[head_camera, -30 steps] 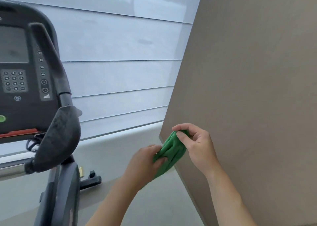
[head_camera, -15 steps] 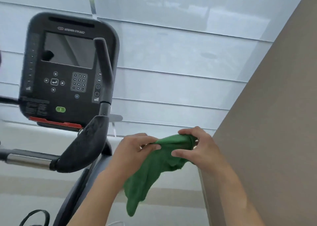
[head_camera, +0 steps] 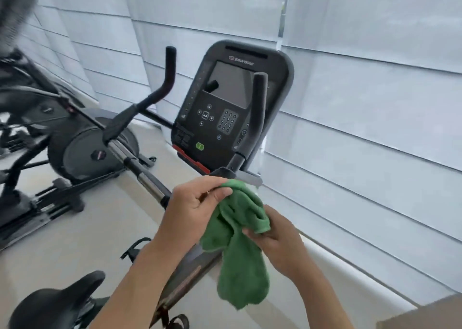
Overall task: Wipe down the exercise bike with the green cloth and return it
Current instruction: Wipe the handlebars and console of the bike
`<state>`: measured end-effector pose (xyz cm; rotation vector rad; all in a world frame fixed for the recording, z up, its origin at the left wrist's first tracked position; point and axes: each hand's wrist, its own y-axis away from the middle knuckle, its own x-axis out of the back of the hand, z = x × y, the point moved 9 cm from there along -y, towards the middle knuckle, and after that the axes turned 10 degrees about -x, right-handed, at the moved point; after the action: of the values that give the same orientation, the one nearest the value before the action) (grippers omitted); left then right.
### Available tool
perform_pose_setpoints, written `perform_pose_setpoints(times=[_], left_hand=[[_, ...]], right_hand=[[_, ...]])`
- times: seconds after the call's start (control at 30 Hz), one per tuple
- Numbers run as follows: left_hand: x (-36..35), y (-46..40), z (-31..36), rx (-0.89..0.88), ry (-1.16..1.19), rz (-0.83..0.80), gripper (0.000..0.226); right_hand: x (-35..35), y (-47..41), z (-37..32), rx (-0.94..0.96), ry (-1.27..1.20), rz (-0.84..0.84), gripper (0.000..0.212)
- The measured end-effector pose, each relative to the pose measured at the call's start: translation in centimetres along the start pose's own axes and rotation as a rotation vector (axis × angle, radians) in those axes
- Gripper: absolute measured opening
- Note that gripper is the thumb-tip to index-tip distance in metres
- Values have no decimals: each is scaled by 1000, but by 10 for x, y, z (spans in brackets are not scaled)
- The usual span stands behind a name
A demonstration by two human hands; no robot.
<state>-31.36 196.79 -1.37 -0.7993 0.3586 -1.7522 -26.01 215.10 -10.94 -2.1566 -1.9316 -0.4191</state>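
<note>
While the left hand [head_camera: 197, 203] pinched the top of the green cloth [head_camera: 240, 243] between thumb and curled fingers, the right hand [head_camera: 277, 243] gripped its right edge lower down. The cloth hung lengthwise, long axis near vertical, loose end pointing down, just in front of the exercise bike [head_camera: 225, 118] below the console. Half a second before, the hands were level and the cloth stretched sideways between them; the view had since swung left, bringing in the saddle [head_camera: 57, 301] and another machine [head_camera: 75, 143]. Both forearms reached forward, the left raised higher.
</note>
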Motion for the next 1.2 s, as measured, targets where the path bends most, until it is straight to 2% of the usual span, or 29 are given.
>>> perform_pose_setpoints(times=[0.2, 0.33, 0.47, 0.53, 0.63, 0.87, 1.0, 1.13, 1.2], left_hand=[[53, 1, -32, 111, -142, 123, 18], [75, -6, -63, 147, -213, 145, 12], [103, -8, -95, 192, -251, 123, 22], [116, -9, -108, 193, -233, 101, 24], [132, -13, -128, 180, -181, 79, 24], [124, -23, -157, 45, -119, -67, 23], [110, -37, -166, -134, -161, -107, 23], [101, -38, -187, -192, -229, -74, 17], [97, -35, -191, -221, -262, -65, 18]], right_hand=[[-2, -13, -32, 97, -105, 119, 20], [-13, -24, -59, 138, -122, 229, 20], [-28, -45, -79, 118, -104, 384, 33], [-36, -59, -86, 102, 87, 490, 39], [-62, -77, -91, 58, 477, 589, 32], [-120, -41, -67, 147, 795, 578, 66], [-140, -35, -64, 226, 905, 582, 52], [-119, -61, -87, 326, 952, 670, 29], [-112, -74, -92, 319, 963, 666, 25]])
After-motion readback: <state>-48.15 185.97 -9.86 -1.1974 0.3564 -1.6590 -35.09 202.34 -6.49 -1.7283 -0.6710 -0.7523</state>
